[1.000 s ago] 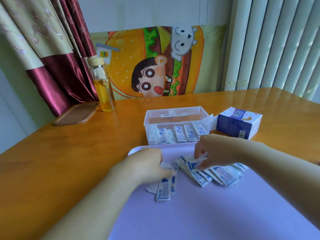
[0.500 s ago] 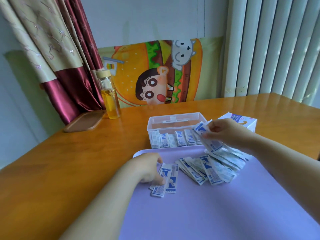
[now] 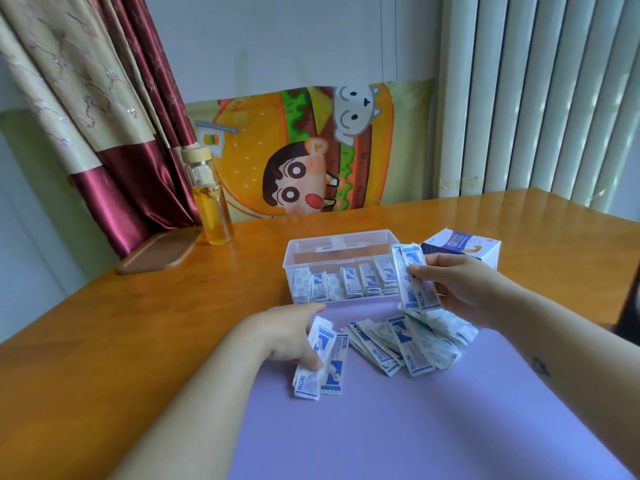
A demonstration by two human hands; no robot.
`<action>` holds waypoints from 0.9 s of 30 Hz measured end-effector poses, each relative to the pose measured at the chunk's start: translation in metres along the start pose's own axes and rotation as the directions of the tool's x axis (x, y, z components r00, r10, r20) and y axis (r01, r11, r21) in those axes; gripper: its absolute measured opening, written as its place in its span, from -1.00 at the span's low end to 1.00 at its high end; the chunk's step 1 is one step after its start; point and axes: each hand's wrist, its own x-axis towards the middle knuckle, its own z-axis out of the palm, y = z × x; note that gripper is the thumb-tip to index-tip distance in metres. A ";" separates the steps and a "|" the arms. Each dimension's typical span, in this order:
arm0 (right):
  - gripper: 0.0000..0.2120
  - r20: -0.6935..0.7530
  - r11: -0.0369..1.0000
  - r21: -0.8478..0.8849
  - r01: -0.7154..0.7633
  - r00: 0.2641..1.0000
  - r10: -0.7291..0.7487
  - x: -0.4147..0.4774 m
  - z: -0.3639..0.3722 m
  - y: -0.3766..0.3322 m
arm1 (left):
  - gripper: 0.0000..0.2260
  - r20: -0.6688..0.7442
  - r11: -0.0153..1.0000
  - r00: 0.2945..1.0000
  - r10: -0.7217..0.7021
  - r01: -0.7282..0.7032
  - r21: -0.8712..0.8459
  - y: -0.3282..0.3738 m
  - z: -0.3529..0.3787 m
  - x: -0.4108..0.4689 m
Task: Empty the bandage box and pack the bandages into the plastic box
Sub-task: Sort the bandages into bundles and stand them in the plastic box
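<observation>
**Both hands on bandages, plastic box partly filled**

The right hand (image 3: pixel 460 289) is raised at about 2 o'clock from the middle of the purple mat (image 3: pixel 381 431). Its thumb and fingers are clamped on a bundle of bandages (image 3: pixel 415 282) held nearly upright, just beside the right end of the plastic box (image 3: pixel 339 247).

The left hand (image 3: pixel 287 336) is low at about 10 o'clock on the mat. Its fingers are curled, and they grip a pair of bandages (image 3: pixel 323 370) that lies against the mat. The hands are apart.

Between the hands, a heap of bandages (image 3: pixel 405 342) lies fanned out on the mat.

The clear plastic box stands open at 12 o'clock, touching the far edge of the mat. A row of bandages (image 3: pixel 346 285) stands on end along its near wall.

The bandage box (image 3: pixel 464 245), white and blue, sits on the wooden table (image 3: pixel 104 341) at 3 o'clock from the plastic box, partly behind the right hand.

At 10 o'clock on the table stand a glass bottle (image 3: pixel 211 202) of yellow liquid and, beside it, a flat brown tray (image 3: pixel 159 251). A cartoon poster (image 3: pixel 311 150) leans on the wall at 12 o'clock.
</observation>
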 end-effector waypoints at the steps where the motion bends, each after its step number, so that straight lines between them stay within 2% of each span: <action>1: -0.94 0.011 1.000 -0.002 -0.004 1.000 0.004 -0.001 0.001 0.000 | -0.14 -0.019 0.998 1.000 0.005 -0.007 -0.060 -0.004 -0.001 0.000; 3: -0.93 0.034 1.000 -0.006 -0.009 0.999 0.009 -0.002 0.003 0.000 | -0.22 -0.059 0.991 0.998 0.010 -0.018 -0.135 -0.011 -0.003 0.001; 6: -0.95 0.047 0.999 -0.008 -0.034 0.998 0.034 -0.002 0.008 0.003 | -0.63 -0.117 0.974 0.991 0.070 -0.093 -0.207 -0.014 -0.005 0.000; 8: -0.93 0.058 0.999 0.004 -0.051 0.997 0.050 -0.002 0.012 0.004 | -0.77 -0.157 0.962 0.983 0.093 -0.130 -0.242 -0.015 -0.005 0.001; 11: -0.90 0.096 0.997 0.030 -0.066 0.993 0.063 -0.003 0.019 0.007 | -0.78 -0.193 0.960 0.980 0.053 -0.104 -0.261 -0.023 -0.002 0.005; 14: -0.95 0.114 0.997 0.019 -0.078 0.991 0.075 -0.005 0.024 0.008 | -0.65 -0.234 0.971 0.972 -0.013 -0.043 -0.234 -0.030 0.001 0.008; 17: -0.93 0.097 0.997 -0.010 -0.082 0.992 0.083 -0.006 0.026 0.009 | -0.71 -0.298 0.968 0.953 -0.058 -0.020 -0.251 -0.031 -0.002 0.004; 19: -0.96 0.093 0.996 -0.025 -0.091 0.991 0.093 -0.006 0.028 0.011 | -0.69 -0.454 0.996 0.890 -0.040 -0.001 -0.090 -0.028 -0.002 -0.001; 21: -0.97 0.088 0.993 -0.062 -0.102 0.990 0.107 -0.006 0.030 0.012 | -0.72 -0.575 0.985 0.810 0.118 -0.022 0.171 -0.022 0.003 -0.008; 22: -0.96 0.080 0.991 -0.089 -0.104 0.991 0.111 -0.005 0.032 0.013 | -0.74 -0.560 0.963 0.801 0.213 -0.075 0.259 -0.018 0.007 -0.012; 24: -0.97 0.056 0.984 -0.138 -0.113 0.991 0.121 -0.005 0.035 0.014 | -0.68 -0.423 0.915 0.843 0.333 -0.181 0.360 -0.015 0.020 -0.015; 27: -0.96 0.034 0.974 -0.192 -0.122 0.991 0.130 -0.005 0.038 0.018 | -0.48 -0.236 0.889 0.910 0.342 -0.232 0.394 -0.021 0.033 -0.012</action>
